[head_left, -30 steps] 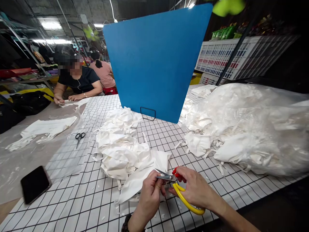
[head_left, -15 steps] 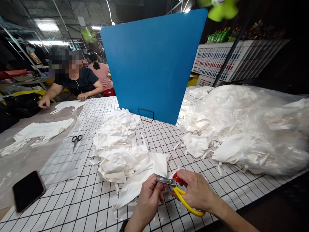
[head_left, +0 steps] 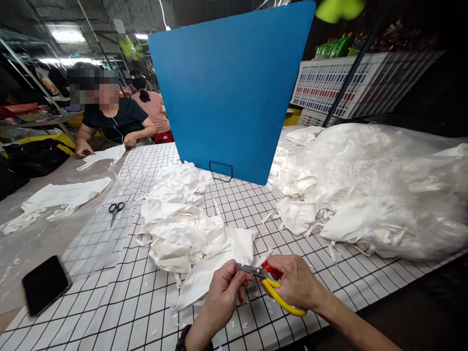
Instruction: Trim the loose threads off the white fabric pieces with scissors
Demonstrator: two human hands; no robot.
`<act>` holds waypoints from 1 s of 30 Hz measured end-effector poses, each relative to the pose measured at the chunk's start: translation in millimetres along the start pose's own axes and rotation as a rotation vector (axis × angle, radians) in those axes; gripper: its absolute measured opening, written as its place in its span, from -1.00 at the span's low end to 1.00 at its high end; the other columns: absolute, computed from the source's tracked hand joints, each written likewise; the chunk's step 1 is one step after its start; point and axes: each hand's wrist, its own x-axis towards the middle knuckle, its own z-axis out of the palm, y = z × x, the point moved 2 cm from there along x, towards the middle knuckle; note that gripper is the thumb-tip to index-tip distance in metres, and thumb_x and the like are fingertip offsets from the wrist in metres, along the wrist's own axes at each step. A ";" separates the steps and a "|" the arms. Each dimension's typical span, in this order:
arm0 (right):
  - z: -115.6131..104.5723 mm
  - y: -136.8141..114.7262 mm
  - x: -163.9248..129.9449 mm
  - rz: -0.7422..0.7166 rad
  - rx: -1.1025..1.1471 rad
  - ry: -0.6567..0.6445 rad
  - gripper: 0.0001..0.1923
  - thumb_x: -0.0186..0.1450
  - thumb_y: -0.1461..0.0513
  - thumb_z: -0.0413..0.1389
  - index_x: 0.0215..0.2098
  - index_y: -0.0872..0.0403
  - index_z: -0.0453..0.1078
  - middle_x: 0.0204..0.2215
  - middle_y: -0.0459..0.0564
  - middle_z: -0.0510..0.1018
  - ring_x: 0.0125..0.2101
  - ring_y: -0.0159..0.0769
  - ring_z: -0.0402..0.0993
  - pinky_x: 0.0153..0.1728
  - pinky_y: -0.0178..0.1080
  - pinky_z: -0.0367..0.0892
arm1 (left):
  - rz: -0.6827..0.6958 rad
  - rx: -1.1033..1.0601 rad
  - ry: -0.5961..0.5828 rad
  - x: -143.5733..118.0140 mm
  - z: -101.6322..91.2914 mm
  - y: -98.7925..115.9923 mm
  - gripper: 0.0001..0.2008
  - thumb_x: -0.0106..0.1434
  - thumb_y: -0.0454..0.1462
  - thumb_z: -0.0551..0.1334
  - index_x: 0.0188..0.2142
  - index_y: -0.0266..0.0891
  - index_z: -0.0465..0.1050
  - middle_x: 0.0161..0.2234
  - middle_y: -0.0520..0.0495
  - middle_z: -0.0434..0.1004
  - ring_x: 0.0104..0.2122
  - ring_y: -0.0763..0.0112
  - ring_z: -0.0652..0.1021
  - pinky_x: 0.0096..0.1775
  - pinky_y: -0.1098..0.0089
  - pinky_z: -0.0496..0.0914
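My right hand [head_left: 292, 280] grips scissors [head_left: 281, 298] with one red and one yellow handle loop. Their metal blades point left and lie together, with the tips at the fingers of my left hand [head_left: 227, 287]. Those fingers are pinched at the near edge of a white cloth garment [head_left: 219, 265]; the exact bit of cloth between them is hidden. Just beyond, a heap of white garments [head_left: 179, 243] with thin straps runs away from me. Small white clippings [head_left: 269, 307] are scattered below the scissors on the grid-patterned cloth.
A blue board [head_left: 234, 92] stands upright mid-table. On the right bulges a clear plastic bag [head_left: 395, 190] of white garments. Small black scissors [head_left: 116, 209] and a phone [head_left: 46, 285] lie left. Across the table, a person [head_left: 113, 119] handles a white garment [head_left: 107, 155].
The scissor blades, slightly apart before, have come together, and the yellow loop has swung up a little. The person opposite has lifted the edge of a white garment. The view has shifted slightly.
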 end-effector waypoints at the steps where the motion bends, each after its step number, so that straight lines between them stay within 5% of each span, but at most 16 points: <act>1: 1.7 1.4 -0.5 -0.001 0.030 0.005 -0.66 0.17 0.08 0.13 -0.60 0.06 0.15 -0.65 -0.19 0.27 -0.60 -0.44 0.10 -0.53 -0.32 -0.05 | -0.010 -0.002 -0.003 0.6 0.3 0.3 -0.68 0.31 -0.07 0.14 -0.38 -0.30 0.40 -0.40 -0.01 0.38 -0.64 0.59 0.36 -0.59 0.50 0.29; 5: 6.4 19.2 -5.8 0.103 0.285 -0.032 -0.72 0.13 0.10 0.19 -0.51 0.04 0.19 -0.60 -0.21 0.26 -0.58 -0.43 0.12 -0.54 -0.36 0.04 | 0.044 0.238 0.055 3.8 -2.7 5.6 -0.67 0.36 -0.08 0.04 -0.35 -0.26 0.41 -0.42 -0.04 0.38 -0.54 0.44 0.42 -0.48 0.41 0.36; 9: 6.8 63.2 -15.2 0.419 0.381 -0.031 -0.76 0.19 0.08 0.15 -0.44 0.03 0.24 -0.55 -0.18 0.36 -0.52 -0.38 0.26 -0.50 -0.36 0.17 | 0.232 0.897 0.391 6.2 -16.0 -0.3 -0.74 0.24 -0.11 0.19 -0.22 -0.24 0.45 0.03 -0.30 0.35 0.02 -0.03 0.40 0.00 0.02 0.30; 11: 4.1 88.8 -16.1 0.587 0.271 0.036 -0.80 0.19 0.10 0.15 -0.40 0.04 0.30 -0.50 -0.11 0.44 -0.47 -0.31 0.35 -0.45 -0.33 0.20 | 0.201 1.124 0.504 9.7 -25.3 -17.0 -0.62 0.17 -0.13 0.24 -0.07 -0.27 0.41 0.13 -0.36 0.27 0.09 -0.17 0.33 0.03 -0.10 0.25; 16: -4.7 128.4 18.6 0.679 0.113 0.235 -0.80 0.17 0.35 0.06 -0.22 0.07 0.32 -0.29 0.04 0.51 -0.29 -0.20 0.41 -0.32 -0.26 0.18 | 0.103 1.062 0.316 30.1 -56.2 -51.1 -0.63 0.21 -0.24 0.13 0.00 -0.31 0.35 -0.12 -0.25 0.50 -0.09 0.04 0.51 -0.06 0.08 0.39; 18: -6.0 133.1 43.7 0.630 0.120 0.257 -0.79 0.16 0.38 0.05 -0.22 0.07 0.32 -0.31 0.01 0.51 -0.29 -0.22 0.41 -0.30 -0.26 0.18 | 0.046 0.980 0.332 37.9 -77.7 -38.2 -0.65 0.19 -0.21 0.15 -0.04 -0.27 0.38 -0.11 -0.21 0.51 -0.16 0.10 0.54 -0.11 0.12 0.44; 21: -10.1 132.8 77.2 0.535 0.170 0.250 -0.80 0.11 0.41 0.10 -0.31 0.07 0.34 -0.37 -0.04 0.51 -0.30 -0.24 0.42 -0.25 -0.26 0.19 | -0.088 0.986 0.531 44.6 -119.2 9.0 -0.55 0.25 -0.10 0.10 0.08 -0.24 0.32 0.00 -0.26 0.43 -0.23 0.09 0.55 -0.21 0.10 0.48; 24: -26.8 126.9 95.6 0.469 0.254 0.266 -0.85 0.11 0.40 0.10 -0.35 0.08 0.34 -0.40 -0.03 0.48 -0.33 -0.23 0.41 -0.27 -0.22 0.24 | -0.157 1.256 0.698 45.1 -147.5 63.2 -0.44 0.21 -0.07 0.15 0.12 -0.36 0.30 0.15 -0.45 0.21 0.00 -0.22 0.43 -0.11 -0.06 0.41; 27: -60.9 113.3 102.4 0.391 0.386 0.284 -0.92 0.21 0.30 0.09 -0.29 0.08 0.33 -0.38 -0.04 0.46 -0.40 -0.28 0.39 -0.38 -0.24 0.29 | -0.064 1.436 0.769 43.3 -135.4 95.4 -0.46 0.16 -0.06 0.22 0.03 -0.40 0.38 0.29 -0.50 -0.09 0.16 -0.47 0.19 0.02 -0.25 0.23; 30: -105.6 89.6 106.2 0.272 0.518 0.290 -0.84 0.23 0.17 0.13 -0.24 0.03 0.30 -0.36 -0.11 0.43 -0.39 -0.34 0.40 -0.40 -0.28 0.34 | 0.113 1.163 0.551 49.1 -81.6 94.3 -0.59 0.22 -0.07 0.19 -0.03 -0.28 0.41 0.25 -0.34 0.11 0.15 -0.18 0.29 0.04 -0.08 0.31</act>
